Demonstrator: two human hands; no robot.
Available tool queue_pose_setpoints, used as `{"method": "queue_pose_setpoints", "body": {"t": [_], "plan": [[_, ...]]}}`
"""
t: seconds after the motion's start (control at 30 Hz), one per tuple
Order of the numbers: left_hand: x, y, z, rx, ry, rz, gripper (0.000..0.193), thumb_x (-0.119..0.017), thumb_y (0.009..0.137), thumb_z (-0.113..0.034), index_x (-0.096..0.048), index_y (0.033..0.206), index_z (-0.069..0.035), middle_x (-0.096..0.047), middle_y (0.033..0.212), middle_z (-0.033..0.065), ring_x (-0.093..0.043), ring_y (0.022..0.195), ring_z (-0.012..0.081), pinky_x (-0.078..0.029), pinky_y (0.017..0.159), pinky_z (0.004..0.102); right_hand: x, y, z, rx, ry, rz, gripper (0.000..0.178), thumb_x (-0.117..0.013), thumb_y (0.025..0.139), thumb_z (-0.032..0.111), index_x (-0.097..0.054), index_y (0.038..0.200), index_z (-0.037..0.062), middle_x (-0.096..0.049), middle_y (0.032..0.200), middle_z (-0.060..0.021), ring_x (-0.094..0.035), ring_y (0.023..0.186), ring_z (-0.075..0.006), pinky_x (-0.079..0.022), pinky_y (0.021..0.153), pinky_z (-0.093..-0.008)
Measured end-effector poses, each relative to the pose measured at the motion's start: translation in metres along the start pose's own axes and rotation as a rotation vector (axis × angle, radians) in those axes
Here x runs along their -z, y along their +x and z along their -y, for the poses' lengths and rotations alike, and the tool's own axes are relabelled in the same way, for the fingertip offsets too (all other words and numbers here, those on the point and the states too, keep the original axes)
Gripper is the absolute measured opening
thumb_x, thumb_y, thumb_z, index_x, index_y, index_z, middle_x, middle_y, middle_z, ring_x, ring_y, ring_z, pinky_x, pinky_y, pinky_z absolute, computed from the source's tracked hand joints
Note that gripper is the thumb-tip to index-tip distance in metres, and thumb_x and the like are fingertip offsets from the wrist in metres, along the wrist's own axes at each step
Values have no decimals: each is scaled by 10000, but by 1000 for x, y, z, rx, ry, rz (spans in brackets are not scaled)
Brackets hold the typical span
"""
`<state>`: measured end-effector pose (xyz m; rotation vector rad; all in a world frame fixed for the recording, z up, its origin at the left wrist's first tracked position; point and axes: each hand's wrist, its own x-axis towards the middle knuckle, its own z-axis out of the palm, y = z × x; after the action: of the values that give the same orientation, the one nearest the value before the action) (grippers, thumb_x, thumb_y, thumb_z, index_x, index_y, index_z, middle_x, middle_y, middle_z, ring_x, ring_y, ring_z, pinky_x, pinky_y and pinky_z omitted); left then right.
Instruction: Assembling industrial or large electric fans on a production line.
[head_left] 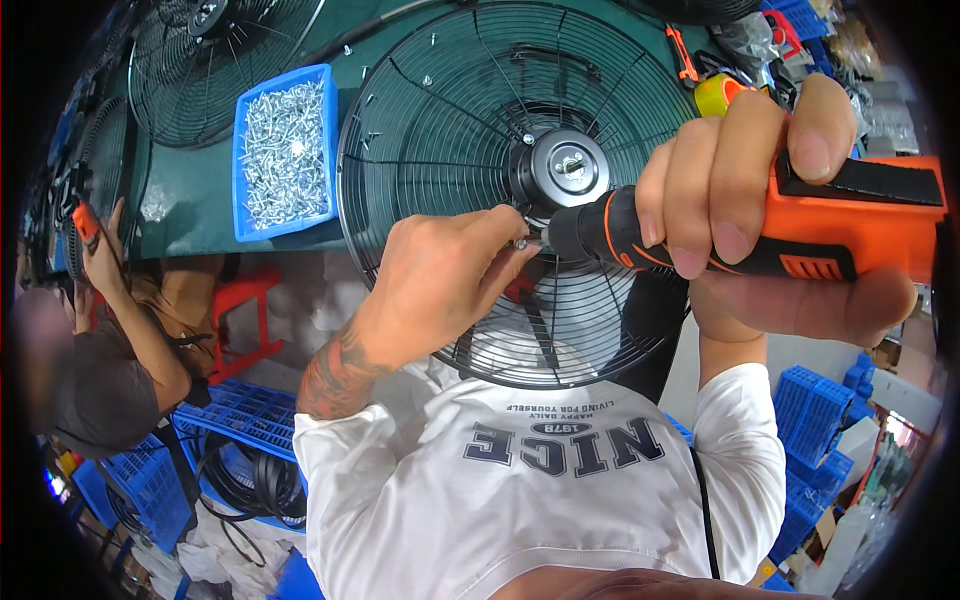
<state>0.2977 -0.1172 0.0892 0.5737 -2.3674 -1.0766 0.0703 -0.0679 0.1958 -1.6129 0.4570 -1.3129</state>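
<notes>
My right hand (715, 190) is wrapped round an orange and black cordless drill (870, 215), held level with its chuck (570, 235) pointing left. At the chuck's front, my left hand (435, 270) pinches a small silver screw (520, 244) between thumb and fingertips. Both hands are over the near part of a round black wire fan guard (425, 115), just below its dark metal centre hub (568, 168). Whether the drill's bit touches the screw is hard to make out, because the fingers cover it.
A blue tray (240, 185) full of silver screws (285, 150) stands left of the guard on the green table (185, 205). Several loose screws lie around and under the guard. More fan guards (215, 75) are at the far left. A co-worker (110, 370) sits at the left, near a red stool (245, 320).
</notes>
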Motion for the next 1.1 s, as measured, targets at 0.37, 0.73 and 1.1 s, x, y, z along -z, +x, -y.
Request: {"method": "queue_pose_setpoints", "body": {"t": [0.37, 0.73, 1.1], "plan": [[0, 2, 1, -9, 40, 29, 176, -794, 800, -50, -649, 900, -40, -662, 747, 109, -676, 633, 288, -498, 543, 375, -5, -2, -3, -44, 17, -53, 663, -662, 867, 665, -471, 1226, 141, -590, 885, -31, -616, 716, -171, -512, 703, -358], [39, 5, 65, 320, -1662, -397, 289, -529, 899, 8, -596, 1178, 41, -558, 983, 61, -541, 826, 133, -450, 673, 242, -11, -26, -38, -147, -70, -394, 662, -641, 905, 628, -497, 1205, 56, -582, 839, -104, -612, 716, -224, -533, 732, -397], [28, 10, 59, 307, -1440, -432, 396, -496, 912, 62, -540, 1305, 83, -589, 1246, 189, -646, 1116, 303, -546, 984, 391, -13, -20, -50, -294, -224, -390, 666, -689, 878, 646, -498, 1135, 62, -574, 808, -79, -614, 696, -197, -552, 719, -375]]}}
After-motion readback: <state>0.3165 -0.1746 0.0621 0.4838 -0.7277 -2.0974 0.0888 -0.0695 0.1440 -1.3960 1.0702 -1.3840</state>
